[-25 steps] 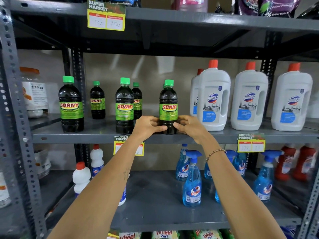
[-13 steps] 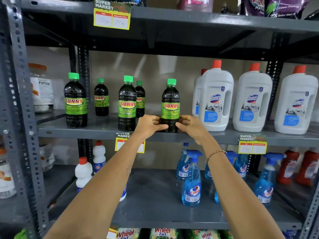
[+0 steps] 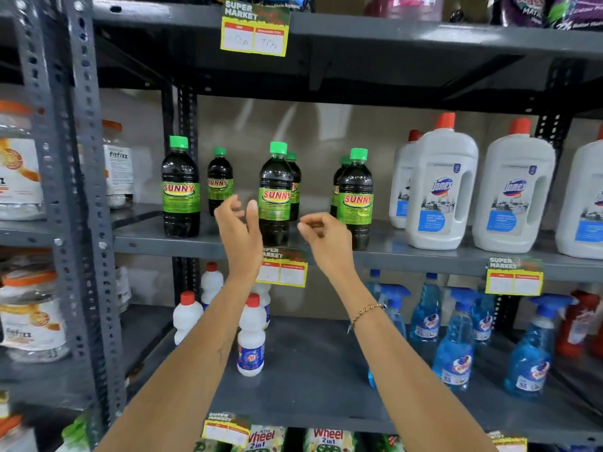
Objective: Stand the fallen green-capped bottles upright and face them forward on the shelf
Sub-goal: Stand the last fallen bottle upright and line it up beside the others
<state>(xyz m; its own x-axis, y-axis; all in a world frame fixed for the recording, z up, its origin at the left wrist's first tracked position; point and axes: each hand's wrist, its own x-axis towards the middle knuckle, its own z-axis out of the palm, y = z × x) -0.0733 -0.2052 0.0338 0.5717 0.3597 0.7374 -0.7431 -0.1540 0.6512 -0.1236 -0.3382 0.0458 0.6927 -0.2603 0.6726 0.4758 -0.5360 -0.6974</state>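
The left hand (image 3: 239,230) is raised in front of the middle shelf (image 3: 424,256) with its fingers loosely curled and apart, holding nothing; its thumb stands just in front of the label of the middle front green-capped bottle (image 3: 275,190), though whether it touches the bottle cannot be told. The right hand (image 3: 326,239) hangs beside it, fingers curled inward with the tips close together, also empty, just left of the right front bottle (image 3: 356,197). Both of these dark SUNNY bottles stand upright near the shelf's front edge with labels facing forward. A third front bottle (image 3: 180,187) stands upright further left, and smaller-looking ones stand behind, toward the far wall. To the right on the same shelf stand white Domex jugs (image 3: 440,187) with red caps. A yellow price tag (image 3: 282,270) hangs on the shelf edge between the wrists. Below are blue spray bottles (image 3: 453,347).
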